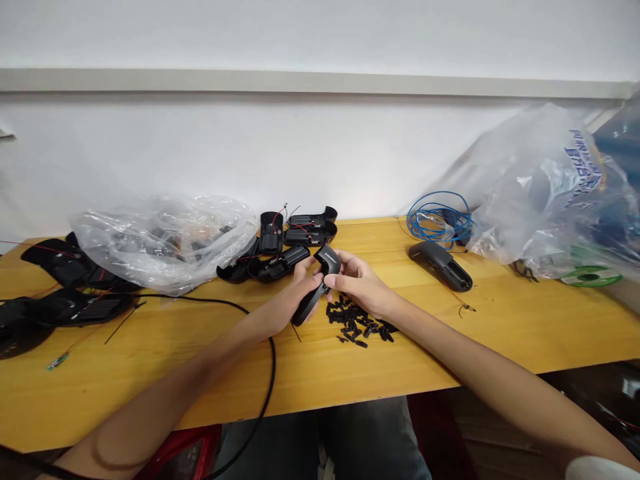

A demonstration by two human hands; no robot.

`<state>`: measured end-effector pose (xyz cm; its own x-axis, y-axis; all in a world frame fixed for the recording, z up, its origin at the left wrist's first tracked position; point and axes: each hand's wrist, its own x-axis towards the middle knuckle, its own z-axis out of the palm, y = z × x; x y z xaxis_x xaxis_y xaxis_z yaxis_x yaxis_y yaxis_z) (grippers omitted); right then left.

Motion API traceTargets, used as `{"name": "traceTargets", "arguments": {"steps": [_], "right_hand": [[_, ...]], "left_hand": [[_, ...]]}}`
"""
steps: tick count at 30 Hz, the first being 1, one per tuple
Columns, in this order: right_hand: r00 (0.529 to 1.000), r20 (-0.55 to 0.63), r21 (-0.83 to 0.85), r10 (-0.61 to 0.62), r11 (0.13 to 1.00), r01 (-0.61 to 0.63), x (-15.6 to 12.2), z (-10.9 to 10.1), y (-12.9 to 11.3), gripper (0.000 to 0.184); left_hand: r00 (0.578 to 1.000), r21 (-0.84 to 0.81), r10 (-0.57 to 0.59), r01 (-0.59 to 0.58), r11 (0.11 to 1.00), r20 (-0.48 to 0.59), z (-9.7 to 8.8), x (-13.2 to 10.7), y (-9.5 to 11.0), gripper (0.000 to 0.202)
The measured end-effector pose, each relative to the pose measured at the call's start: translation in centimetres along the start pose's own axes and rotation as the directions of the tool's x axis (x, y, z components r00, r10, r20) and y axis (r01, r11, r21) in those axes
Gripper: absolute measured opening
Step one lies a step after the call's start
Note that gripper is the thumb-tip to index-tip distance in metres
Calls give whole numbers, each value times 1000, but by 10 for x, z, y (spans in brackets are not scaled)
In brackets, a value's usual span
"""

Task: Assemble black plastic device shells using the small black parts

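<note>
Between both hands, above the middle of the table, is a curved black plastic housing [326, 257] with small white lettering near its top. My left hand [299, 288] is closed around its lower left side. My right hand [361, 283] grips its right edge, thumb and fingertips pressed to the side; whether a small part is pinched there is hidden. Just below my right hand lies a pile of small black plastic pieces [353, 320]. Behind my left hand sit several similar open black housings [271, 233] with thin red wires.
More black housings [65, 263] lie at the left beside a clear plastic bag [170, 233]. A black cable [273, 373] curves over the table's front edge. To the right are another housing [437, 263], a blue wire coil [435, 217], a large plastic bag [540, 187] and a green spool [590, 275].
</note>
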<state>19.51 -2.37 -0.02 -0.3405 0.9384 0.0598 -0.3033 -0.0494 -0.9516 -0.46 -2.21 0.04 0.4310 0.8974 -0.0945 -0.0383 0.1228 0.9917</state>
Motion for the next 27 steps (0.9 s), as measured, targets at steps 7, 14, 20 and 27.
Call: {"name": "traceTargets", "arguments": {"steps": [7, 14, 20, 27], "right_hand": [[985, -137, 24, -102, 994, 106, 0, -3, -1, 57], [991, -25, -96, -133, 987, 130, -6, -8, -9, 73], [873, 253, -570, -417, 665, 483, -16, -27, -11, 100], [631, 551, -570, -546, 306, 763, -6, -35, 6, 115]], "left_hand": [[972, 313, 231, -208, 927, -39, -1, 0, 6, 57], [852, 550, 524, -429, 717, -19, -8, -5, 18, 59], [810, 767, 545, -486, 419, 216, -41, -1, 33, 58], [437, 712, 689, -682, -166, 579, -47, 2, 24, 54]]}}
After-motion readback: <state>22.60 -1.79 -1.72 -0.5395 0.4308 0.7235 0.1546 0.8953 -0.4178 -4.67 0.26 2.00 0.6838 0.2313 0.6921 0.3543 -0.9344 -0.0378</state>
